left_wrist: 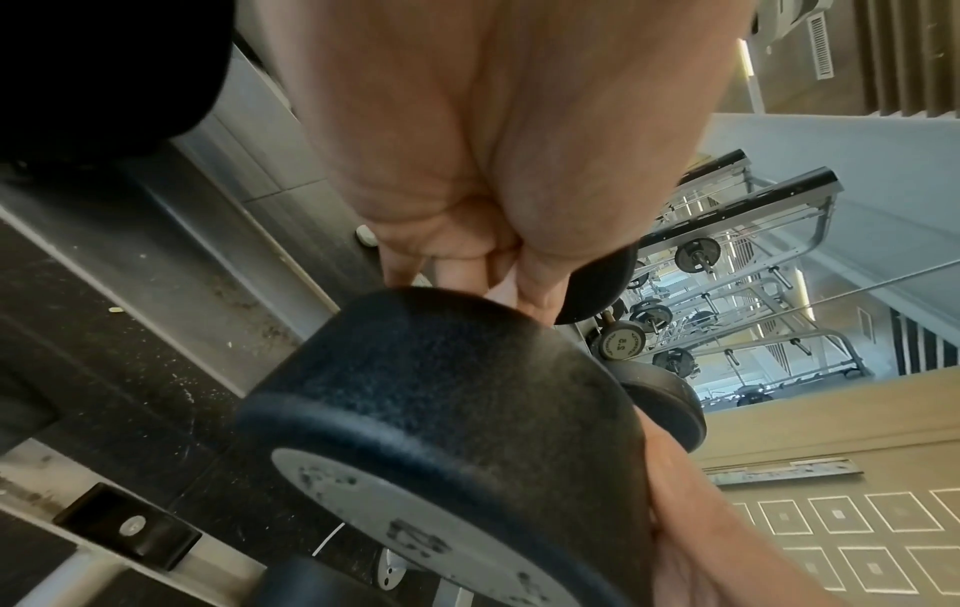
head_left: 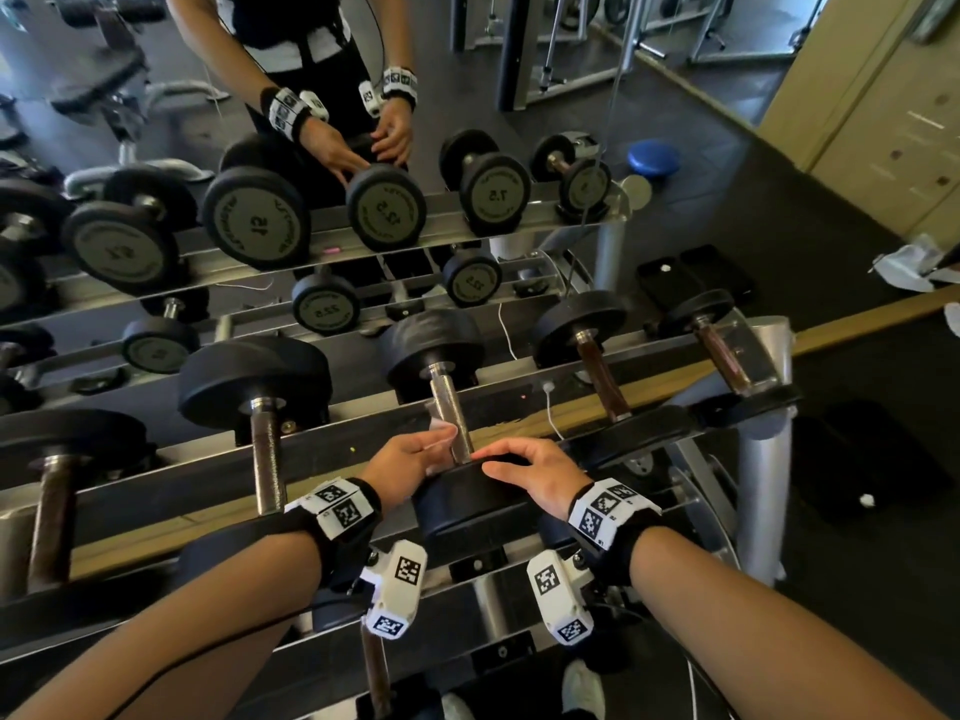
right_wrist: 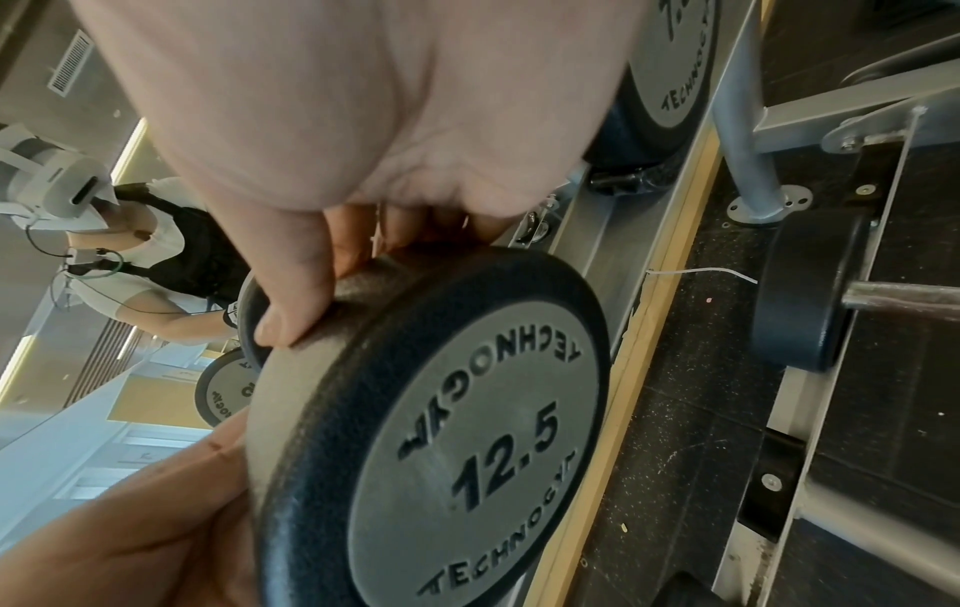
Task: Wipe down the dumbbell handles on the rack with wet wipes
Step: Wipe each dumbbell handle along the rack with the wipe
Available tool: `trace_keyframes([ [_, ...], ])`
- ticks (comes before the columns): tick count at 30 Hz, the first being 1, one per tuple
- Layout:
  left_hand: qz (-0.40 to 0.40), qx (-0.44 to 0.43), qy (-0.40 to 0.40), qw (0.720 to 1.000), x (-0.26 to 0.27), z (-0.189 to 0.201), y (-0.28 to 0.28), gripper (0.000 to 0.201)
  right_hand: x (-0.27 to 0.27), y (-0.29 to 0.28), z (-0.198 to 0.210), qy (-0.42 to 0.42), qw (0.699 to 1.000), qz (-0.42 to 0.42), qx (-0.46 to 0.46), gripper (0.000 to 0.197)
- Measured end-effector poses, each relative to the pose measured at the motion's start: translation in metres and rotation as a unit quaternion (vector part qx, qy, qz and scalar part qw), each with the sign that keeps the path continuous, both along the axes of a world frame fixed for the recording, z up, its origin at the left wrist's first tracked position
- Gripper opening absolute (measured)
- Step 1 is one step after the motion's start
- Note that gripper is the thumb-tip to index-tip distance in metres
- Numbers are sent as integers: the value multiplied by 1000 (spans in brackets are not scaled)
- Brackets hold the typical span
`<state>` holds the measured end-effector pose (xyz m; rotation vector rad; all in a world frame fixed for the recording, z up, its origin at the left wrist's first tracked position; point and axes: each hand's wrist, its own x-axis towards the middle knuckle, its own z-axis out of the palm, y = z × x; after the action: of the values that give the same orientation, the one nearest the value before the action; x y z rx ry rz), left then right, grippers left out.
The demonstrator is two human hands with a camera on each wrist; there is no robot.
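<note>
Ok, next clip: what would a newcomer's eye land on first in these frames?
Probably the two hands meeting at the middle dumbbell on the rack: the left hand pinches a white wet wipe against the near end of its metal handle, while the right hand rests on the near head, marked 12.5 in the right wrist view. Next, the mirror behind the rack, doubling the dumbbells and the hands.

dumbbell heads (head_left: pixel 467 504): black, grey faces | handle (head_left: pixel 451 413): silver | wipe (head_left: pixel 441 433): white | wristbands (head_left: pixel 340 511): black-white checkered
</note>
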<state>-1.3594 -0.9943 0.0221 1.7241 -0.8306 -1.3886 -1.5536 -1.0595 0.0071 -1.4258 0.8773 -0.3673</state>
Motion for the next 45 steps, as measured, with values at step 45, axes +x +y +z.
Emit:
trace_keyframes([
  [45, 185, -34, -228, 955, -216, 31, -134, 21, -154, -165, 39, 27, 986, -96, -135, 21],
])
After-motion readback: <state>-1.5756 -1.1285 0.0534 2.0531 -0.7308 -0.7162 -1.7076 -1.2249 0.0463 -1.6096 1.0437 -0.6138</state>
